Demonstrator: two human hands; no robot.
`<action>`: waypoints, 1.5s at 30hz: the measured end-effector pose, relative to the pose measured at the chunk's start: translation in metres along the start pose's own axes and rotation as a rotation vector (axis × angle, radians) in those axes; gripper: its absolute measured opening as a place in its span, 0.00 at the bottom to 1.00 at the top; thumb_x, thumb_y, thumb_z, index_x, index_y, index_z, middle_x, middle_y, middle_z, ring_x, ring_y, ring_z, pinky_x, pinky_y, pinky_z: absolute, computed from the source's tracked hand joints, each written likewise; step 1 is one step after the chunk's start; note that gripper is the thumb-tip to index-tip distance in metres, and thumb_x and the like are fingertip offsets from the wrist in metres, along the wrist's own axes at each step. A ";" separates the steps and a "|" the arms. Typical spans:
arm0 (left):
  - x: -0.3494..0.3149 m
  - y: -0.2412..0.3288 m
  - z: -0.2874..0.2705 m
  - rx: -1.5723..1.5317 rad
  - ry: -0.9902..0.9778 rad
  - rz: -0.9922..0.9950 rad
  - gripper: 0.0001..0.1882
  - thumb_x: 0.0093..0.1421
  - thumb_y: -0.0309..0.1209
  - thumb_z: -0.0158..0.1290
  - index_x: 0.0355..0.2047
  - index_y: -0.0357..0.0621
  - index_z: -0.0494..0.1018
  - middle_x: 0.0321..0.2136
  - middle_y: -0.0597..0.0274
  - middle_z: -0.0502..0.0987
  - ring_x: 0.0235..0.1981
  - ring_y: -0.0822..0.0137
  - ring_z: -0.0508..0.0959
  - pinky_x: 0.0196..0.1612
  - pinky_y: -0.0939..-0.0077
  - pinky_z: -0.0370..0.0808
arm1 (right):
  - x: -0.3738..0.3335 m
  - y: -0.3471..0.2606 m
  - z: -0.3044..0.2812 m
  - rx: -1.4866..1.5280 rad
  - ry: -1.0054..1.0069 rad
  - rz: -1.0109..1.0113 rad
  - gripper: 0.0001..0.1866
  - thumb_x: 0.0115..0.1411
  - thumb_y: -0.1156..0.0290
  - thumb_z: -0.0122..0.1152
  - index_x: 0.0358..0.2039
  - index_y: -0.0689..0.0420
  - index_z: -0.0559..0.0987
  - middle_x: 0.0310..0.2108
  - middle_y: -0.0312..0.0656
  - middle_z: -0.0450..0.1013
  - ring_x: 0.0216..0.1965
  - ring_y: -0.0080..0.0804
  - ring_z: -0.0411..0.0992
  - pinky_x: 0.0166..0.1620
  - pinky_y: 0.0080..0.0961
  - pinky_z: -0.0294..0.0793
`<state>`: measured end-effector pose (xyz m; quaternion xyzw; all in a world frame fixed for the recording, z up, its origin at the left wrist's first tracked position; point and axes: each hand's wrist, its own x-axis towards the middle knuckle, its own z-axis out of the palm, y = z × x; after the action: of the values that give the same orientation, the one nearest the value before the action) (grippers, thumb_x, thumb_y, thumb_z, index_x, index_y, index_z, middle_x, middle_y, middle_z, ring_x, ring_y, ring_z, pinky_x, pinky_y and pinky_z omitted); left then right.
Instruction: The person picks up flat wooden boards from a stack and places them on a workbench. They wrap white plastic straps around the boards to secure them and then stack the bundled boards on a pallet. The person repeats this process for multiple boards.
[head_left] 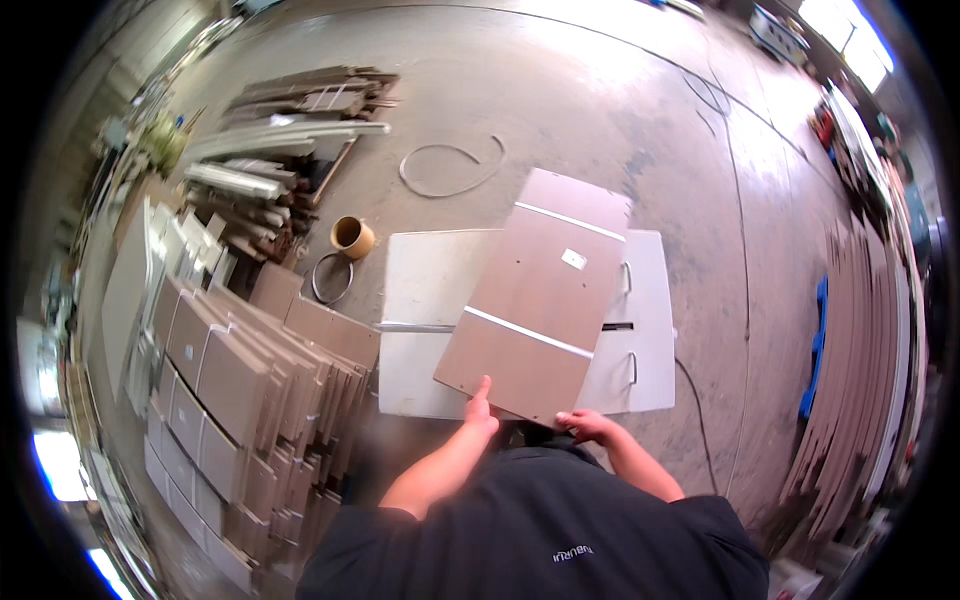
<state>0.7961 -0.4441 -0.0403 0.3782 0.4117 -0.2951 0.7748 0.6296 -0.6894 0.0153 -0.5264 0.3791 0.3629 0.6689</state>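
A long brown board bundle [540, 290], bound by two white straps and bearing a small white label, lies aslant over a white-topped work surface [425, 370]. Its near end reaches past the front edge, close to my body. My left hand [482, 408] grips that near edge, thumb on top and the other fingers hidden beneath. At the near right corner, my right hand [585, 425] is closed on the bundle, its fingers partly hidden. Two metal handles [632, 368] show on the white top to the right of the boards.
Strapped stacks of brown boards [225, 375] stand close on my left, with loose strips [300, 100] piled beyond. A tape-like brown ring [352, 237] and a strap coil [332, 278] lie nearby. More long boards [840, 360] stand at right; a dark cable [700, 420] crosses the floor.
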 end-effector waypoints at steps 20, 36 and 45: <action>-0.248 0.034 -0.247 -0.236 0.370 0.458 0.25 0.63 0.43 0.64 0.49 0.34 0.77 0.43 0.55 0.81 0.44 0.61 0.82 0.47 0.64 0.79 | 0.125 -0.125 -0.013 0.264 -0.005 -0.014 0.49 0.57 0.25 0.58 0.60 0.59 0.71 0.52 0.41 0.75 0.57 0.38 0.73 0.64 0.46 0.67; -0.391 -0.043 -0.439 -0.382 1.137 0.800 0.30 0.72 0.54 0.48 0.30 0.37 0.75 0.27 0.66 0.74 0.30 0.72 0.71 0.34 0.67 0.69 | 0.132 -0.093 0.295 0.138 -0.078 -0.126 0.52 0.57 0.26 0.57 0.72 0.48 0.62 0.72 0.44 0.57 0.69 0.45 0.60 0.71 0.49 0.58; -0.449 -0.043 -0.611 -0.865 0.832 1.127 0.37 0.75 0.56 0.40 0.68 0.35 0.61 0.65 0.56 0.69 0.64 0.61 0.69 0.68 0.65 0.63 | 0.056 -0.059 0.510 0.158 -0.321 -0.190 0.53 0.55 0.25 0.55 0.73 0.45 0.59 0.74 0.46 0.54 0.71 0.49 0.56 0.72 0.54 0.53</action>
<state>0.2905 0.1047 0.1026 0.2746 0.4908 0.4871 0.6682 0.7706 -0.1958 0.0715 -0.4409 0.2434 0.3467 0.7913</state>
